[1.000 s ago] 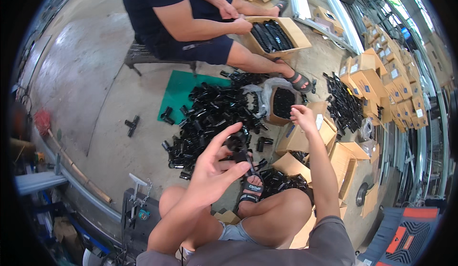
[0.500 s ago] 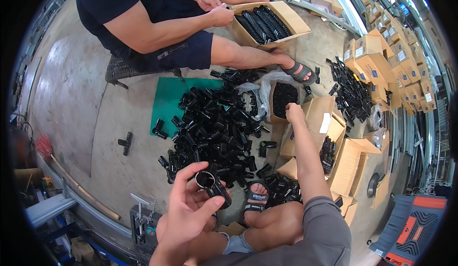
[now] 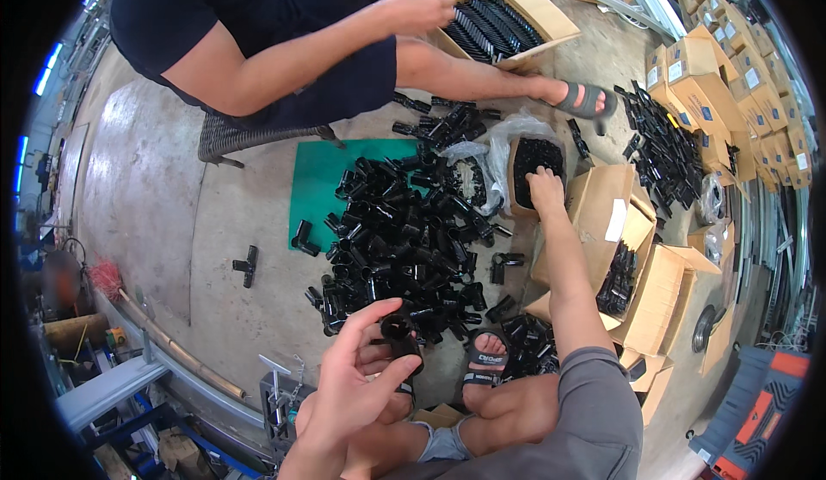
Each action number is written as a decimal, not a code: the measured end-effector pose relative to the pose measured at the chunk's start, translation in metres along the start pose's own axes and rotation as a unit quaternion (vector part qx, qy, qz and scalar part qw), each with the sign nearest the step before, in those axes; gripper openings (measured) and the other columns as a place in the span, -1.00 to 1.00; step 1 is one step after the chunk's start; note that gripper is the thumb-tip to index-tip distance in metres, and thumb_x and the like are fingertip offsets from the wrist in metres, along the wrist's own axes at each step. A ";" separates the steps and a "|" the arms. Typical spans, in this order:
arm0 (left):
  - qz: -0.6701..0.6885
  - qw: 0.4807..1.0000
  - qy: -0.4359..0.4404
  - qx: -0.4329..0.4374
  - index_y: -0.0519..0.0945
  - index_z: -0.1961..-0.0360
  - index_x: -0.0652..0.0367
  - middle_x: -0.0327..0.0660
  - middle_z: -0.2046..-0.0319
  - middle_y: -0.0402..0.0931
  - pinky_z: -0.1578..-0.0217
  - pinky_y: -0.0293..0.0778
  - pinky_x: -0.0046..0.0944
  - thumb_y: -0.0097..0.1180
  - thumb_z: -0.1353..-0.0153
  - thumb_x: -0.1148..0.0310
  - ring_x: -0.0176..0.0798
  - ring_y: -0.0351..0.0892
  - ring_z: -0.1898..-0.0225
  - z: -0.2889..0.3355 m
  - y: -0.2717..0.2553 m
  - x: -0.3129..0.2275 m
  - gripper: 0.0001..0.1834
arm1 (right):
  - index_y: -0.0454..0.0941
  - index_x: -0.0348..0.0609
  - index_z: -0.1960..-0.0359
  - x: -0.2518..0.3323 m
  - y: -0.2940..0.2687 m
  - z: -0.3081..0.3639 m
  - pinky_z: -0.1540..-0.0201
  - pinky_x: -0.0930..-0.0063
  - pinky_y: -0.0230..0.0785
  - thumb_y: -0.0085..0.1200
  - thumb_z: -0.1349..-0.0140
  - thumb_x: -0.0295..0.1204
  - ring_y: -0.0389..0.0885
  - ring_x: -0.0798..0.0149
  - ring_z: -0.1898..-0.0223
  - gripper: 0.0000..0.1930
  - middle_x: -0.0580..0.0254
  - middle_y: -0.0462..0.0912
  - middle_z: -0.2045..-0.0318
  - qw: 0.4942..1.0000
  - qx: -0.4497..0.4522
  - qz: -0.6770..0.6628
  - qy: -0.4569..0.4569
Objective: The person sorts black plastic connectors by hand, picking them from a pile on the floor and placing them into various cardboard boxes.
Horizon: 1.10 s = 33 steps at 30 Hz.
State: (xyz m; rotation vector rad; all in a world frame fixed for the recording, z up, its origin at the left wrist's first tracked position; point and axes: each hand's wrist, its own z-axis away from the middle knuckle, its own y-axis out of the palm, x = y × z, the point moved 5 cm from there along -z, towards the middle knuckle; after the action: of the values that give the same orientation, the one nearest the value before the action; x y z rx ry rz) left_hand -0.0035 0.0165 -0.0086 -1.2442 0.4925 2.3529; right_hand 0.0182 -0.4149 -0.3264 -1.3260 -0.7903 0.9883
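My left hand [image 3: 357,377] holds a black tubular pipe fitting [image 3: 398,335] between thumb and fingers, its round open end tilted up. My right hand [image 3: 547,193] reaches into a small box of tiny black parts [image 3: 535,155] lined with clear plastic. Its fingers are bunched at the parts, and whatever lies between the tips is too small to make out. A big heap of black pipe fittings [image 3: 391,230] lies in front of me, partly on a green mat [image 3: 311,179]. One fitting [image 3: 247,267] lies apart on the floor at the left.
Across from me a person [image 3: 249,67] sits on a woven stool [image 3: 232,140], handling a black fitting beside a carton [image 3: 551,28] of stacked black parts. Open cardboard boxes [image 3: 594,200] stand at my right. A broom [image 3: 185,355] and a toolbox [image 3: 757,411] flank me.
My right hand has reached lower into the small parts box. The fitting in my left hand has turned. The other person now has a black fitting, and their foot has shifted right.
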 end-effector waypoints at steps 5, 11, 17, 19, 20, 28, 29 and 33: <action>-0.093 0.995 0.015 0.017 0.22 -0.44 0.00 -0.08 0.06 0.59 0.11 0.64 -0.32 0.28 -0.15 0.66 -0.26 0.70 0.09 -0.013 0.003 0.000 -0.15 | 0.69 0.01 0.24 0.001 -0.005 -0.002 0.07 0.19 0.47 -0.02 -0.27 -0.38 0.60 0.15 0.04 -0.80 0.23 0.62 0.19 0.995 -0.025 0.072 -0.072; -0.269 0.959 0.085 -0.024 -0.03 -0.52 -0.05 0.08 0.21 0.65 0.15 0.67 -0.13 0.35 -0.07 0.58 -0.01 0.74 0.19 -0.016 0.005 -0.005 0.07 | 0.44 -0.22 0.31 -0.004 -0.053 0.008 0.09 0.03 0.42 0.17 -0.19 -0.48 0.56 -0.12 0.15 -0.85 -0.02 0.57 0.33 0.985 -0.086 -0.142 -0.046; -0.389 0.907 0.162 0.004 -0.12 -0.53 -0.01 0.07 0.29 0.67 0.26 0.59 -0.03 0.37 0.00 0.54 0.18 0.69 0.29 -0.004 0.013 -0.005 0.16 | 0.55 -0.25 0.12 0.089 -0.214 0.090 0.22 0.40 0.46 0.17 -0.27 -0.50 0.61 0.29 0.33 -0.82 0.12 0.67 0.32 0.863 -0.068 -0.499 -0.037; -0.406 0.896 0.180 0.027 -0.13 -0.53 0.06 0.07 0.35 0.66 0.27 0.56 0.01 0.37 0.03 0.53 0.21 0.67 0.31 0.000 0.017 0.000 0.17 | 0.62 -0.26 0.14 0.122 -0.262 0.136 0.20 0.52 0.47 0.18 -0.27 -0.51 0.62 0.40 0.34 -0.85 0.23 0.70 0.32 0.827 -0.035 -0.550 -0.110; -0.412 0.894 0.174 0.038 -0.14 -0.52 0.06 0.07 0.35 0.66 0.27 0.56 0.03 0.37 0.03 0.52 0.22 0.67 0.32 0.002 0.018 0.001 0.18 | 0.64 -0.25 0.15 0.141 -0.293 0.160 0.17 0.51 0.49 0.20 -0.26 -0.54 0.66 0.40 0.30 -0.85 0.22 0.71 0.29 0.813 -0.005 -0.557 -0.170; -0.422 0.874 0.207 0.121 -0.16 -0.50 0.17 0.16 0.45 0.62 0.28 0.55 0.12 0.35 0.09 0.52 0.29 0.64 0.36 0.028 0.023 0.000 0.19 | 0.66 -0.10 0.26 0.190 -0.344 0.237 0.19 0.27 0.38 0.29 -0.14 -0.45 0.60 0.14 0.28 -0.87 0.28 0.68 0.35 0.842 0.013 -0.371 -0.392; -0.432 0.871 0.196 0.129 -0.16 -0.50 0.18 0.17 0.45 0.61 0.28 0.55 0.12 0.35 0.09 0.52 0.29 0.63 0.36 0.033 0.023 -0.002 0.19 | 0.66 -0.09 0.27 0.193 -0.348 0.243 0.20 0.28 0.37 0.30 -0.14 -0.44 0.60 0.15 0.28 -0.87 0.30 0.68 0.35 0.838 0.000 -0.370 -0.401; -0.430 0.860 0.242 0.132 -0.17 -0.50 0.21 0.21 0.45 0.60 0.27 0.55 0.11 0.35 0.10 0.53 0.31 0.63 0.34 0.044 0.020 0.005 0.19 | 0.67 -0.10 0.29 0.206 -0.360 0.263 0.16 0.29 0.39 0.34 -0.09 -0.47 0.60 0.17 0.25 -0.85 0.27 0.67 0.34 0.839 -0.019 -0.330 -0.433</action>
State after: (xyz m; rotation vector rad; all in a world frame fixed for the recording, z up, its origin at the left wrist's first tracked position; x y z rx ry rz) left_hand -0.0467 0.0228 0.0133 -1.5032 0.2923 1.1862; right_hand -0.0919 -0.1111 0.0429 -0.4740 -1.8138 0.9707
